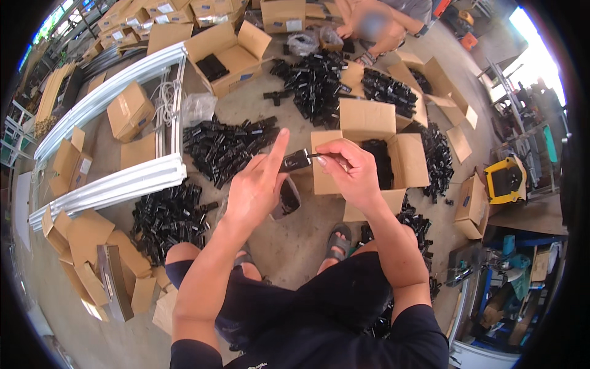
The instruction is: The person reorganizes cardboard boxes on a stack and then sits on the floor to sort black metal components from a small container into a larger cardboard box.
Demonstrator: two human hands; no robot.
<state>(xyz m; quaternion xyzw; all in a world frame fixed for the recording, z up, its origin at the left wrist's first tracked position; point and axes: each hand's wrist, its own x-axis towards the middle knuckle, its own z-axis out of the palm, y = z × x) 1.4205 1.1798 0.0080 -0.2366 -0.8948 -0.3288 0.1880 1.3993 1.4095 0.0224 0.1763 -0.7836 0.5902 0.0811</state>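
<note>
Cluttered floor (295, 246) below; left grip (253, 188) clasps a black fitting (296, 162), right grip (351, 170) a thin rod (314, 155); slackness could drop either.

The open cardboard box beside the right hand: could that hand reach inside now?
Probably yes: the cardboard box has its flaps spread, leaving the top open beside the right hand. But that hand pinches a thin dark piece at the black part, so may need to let go first.
</note>
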